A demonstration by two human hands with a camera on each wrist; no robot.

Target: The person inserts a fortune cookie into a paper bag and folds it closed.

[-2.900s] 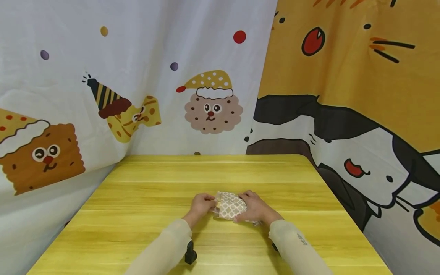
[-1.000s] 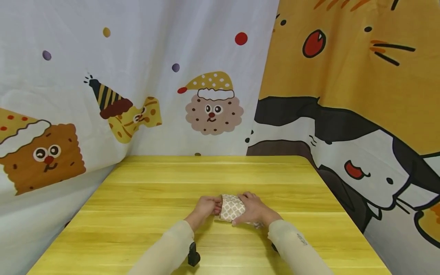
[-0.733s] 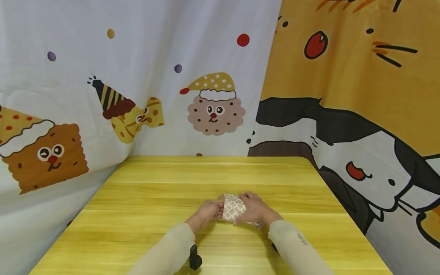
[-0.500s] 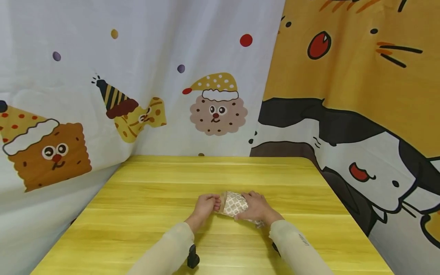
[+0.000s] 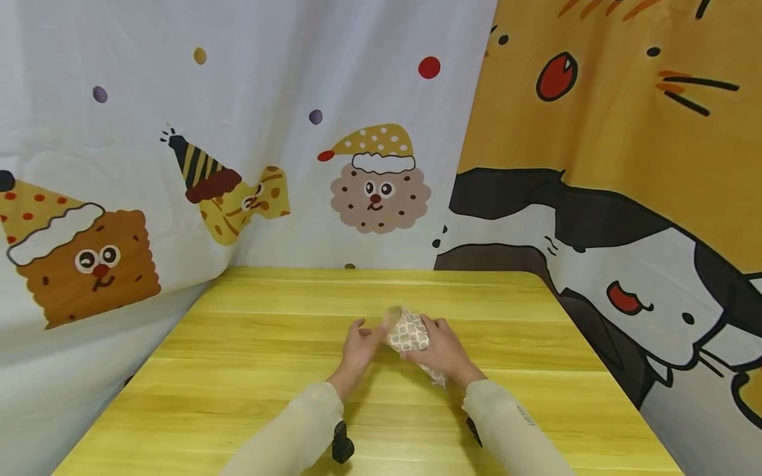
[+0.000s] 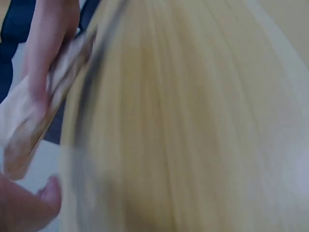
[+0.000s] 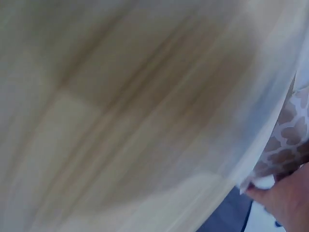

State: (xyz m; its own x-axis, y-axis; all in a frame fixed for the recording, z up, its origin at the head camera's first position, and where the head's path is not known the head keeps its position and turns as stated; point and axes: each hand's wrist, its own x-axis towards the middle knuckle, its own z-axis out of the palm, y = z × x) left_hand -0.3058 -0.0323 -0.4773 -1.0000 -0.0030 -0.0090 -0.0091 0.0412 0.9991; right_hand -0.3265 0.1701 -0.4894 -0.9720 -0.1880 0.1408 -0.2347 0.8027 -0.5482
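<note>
A small beige pouch with a white lattice pattern is tilted above the table, its plain tan left end raised. My right hand grips it, thumb on the near side and fingers over the far side. Beside the raised end is my left hand, fingers loosely extended; contact there is blurred. In the left wrist view the blurred pouch hangs from the right hand, and the left hand's fingertips are just below its end. The right wrist view catches the patterned pouch at its right edge.
A yellow wood-grain table lies under both hands. Behind it hangs a white curtain with cartoon biscuits, and a cartoon-animal cloth covers the right side. A black wrist camera sits under the left sleeve.
The left hand's fingers, earlier at the pouch's left end and partly hidden there, have drawn back and opened out. The right hand has lifted and tilted the pouch, left end up.
</note>
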